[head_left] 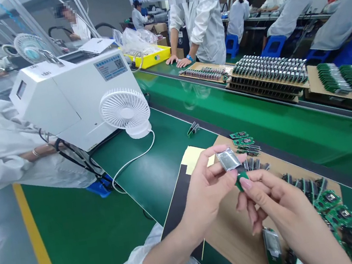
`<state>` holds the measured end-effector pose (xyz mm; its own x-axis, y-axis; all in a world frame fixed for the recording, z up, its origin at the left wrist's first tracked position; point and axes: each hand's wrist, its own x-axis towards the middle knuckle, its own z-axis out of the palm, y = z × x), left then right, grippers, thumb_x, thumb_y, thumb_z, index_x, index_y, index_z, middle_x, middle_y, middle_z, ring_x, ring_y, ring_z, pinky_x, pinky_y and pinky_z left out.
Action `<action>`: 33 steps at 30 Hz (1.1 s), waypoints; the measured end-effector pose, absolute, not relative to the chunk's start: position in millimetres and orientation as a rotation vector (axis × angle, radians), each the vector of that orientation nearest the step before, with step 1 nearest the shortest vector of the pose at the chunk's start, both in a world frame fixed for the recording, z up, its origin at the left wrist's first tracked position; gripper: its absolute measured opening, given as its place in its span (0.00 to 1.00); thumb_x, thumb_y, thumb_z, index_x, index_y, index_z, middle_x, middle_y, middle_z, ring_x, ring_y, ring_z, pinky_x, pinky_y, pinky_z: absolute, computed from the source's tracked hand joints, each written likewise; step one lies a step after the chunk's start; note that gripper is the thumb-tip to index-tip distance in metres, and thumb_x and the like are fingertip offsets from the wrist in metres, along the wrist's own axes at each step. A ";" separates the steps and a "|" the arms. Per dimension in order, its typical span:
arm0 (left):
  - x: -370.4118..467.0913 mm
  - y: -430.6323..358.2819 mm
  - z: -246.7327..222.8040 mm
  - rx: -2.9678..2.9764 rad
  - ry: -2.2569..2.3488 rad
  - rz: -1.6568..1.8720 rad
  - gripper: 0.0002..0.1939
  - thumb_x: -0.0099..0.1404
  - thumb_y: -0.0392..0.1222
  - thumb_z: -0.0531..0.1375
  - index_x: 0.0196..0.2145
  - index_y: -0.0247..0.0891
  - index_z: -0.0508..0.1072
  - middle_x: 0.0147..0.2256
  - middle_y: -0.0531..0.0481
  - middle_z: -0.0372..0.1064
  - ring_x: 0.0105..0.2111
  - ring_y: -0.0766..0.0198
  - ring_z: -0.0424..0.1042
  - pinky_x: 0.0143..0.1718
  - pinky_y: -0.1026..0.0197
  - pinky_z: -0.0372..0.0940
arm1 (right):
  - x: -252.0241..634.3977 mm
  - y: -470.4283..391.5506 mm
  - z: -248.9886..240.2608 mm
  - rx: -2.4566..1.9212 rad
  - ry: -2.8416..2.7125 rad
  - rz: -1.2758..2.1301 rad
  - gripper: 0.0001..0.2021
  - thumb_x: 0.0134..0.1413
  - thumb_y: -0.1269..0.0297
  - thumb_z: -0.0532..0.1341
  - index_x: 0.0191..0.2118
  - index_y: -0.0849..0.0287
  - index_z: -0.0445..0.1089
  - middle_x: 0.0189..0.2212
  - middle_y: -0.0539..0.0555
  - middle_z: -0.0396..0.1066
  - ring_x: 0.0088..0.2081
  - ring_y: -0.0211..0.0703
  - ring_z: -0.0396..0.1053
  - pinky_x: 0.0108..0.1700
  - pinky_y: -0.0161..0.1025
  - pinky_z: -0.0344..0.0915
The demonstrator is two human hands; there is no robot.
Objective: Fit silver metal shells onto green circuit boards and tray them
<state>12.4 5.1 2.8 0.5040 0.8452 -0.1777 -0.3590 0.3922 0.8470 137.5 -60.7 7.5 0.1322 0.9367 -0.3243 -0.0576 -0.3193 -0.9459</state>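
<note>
Between my two hands I hold up a small green circuit board with a silvery display screen (228,159). My left hand (206,189) pinches it near the screen's edge, with fingers behind it. The thumb and forefinger of my right hand (272,199) grip the green lower end of the board. Below the hands lies a brown cardboard sheet (231,234) bearing rows of similar boards. Several bare green boards (328,199) lie on it to the right, and another board with a screen (272,243) is under my right hand.
A white fan (125,108) stands before a white machine (69,104) at left. One board pair (192,128) sits alone on the green table. Beyond runs a green conveyor (259,115), with stacked board trays (269,74) and a yellow bin (148,59). A person in white leans there.
</note>
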 end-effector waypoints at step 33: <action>1.0 41.8 12.7 2.266 0.452 0.823 0.18 0.68 0.36 0.52 0.53 0.35 0.71 0.58 0.40 0.66 0.58 0.63 0.66 0.60 0.60 0.62 | 143.3 -66.1 20.2 -1.441 -0.758 1.270 0.14 0.57 0.53 0.62 0.28 0.57 0.67 0.18 0.47 0.67 0.16 0.33 0.62 0.20 0.31 0.61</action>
<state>1.0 41.8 12.7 0.7404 0.5149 0.4322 0.0883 -0.7119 0.6967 143.3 -66.1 20.2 0.2437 0.9191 -0.3097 -0.1639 -0.2757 -0.9472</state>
